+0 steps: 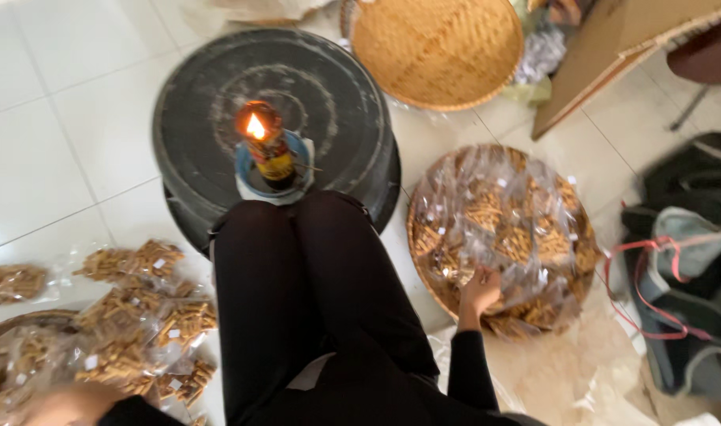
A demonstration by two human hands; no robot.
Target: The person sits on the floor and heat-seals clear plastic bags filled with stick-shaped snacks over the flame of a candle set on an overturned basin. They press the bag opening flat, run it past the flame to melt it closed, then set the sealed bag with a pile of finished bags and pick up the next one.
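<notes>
My right hand (480, 289) reaches into a round woven tray (423, 260) on my right and closes its fingers on one of the clear snack bags (502, 229) piled there. My left hand (65, 404) is blurred at the bottom left, over a heap of filled snack bags (139, 315) on the floor; whether it holds one is unclear. Between them my knees in black trousers (313, 292) point toward an upturned black tub (273, 118) carrying a lit bottle lamp (266, 146) with a small flame.
An empty woven basket (437, 49) lies beyond the tub. A cardboard sheet (612, 47) leans at the top right. Bags with a red cord (676, 292) sit at the right. White floor tiles (53, 142) stretch to the left.
</notes>
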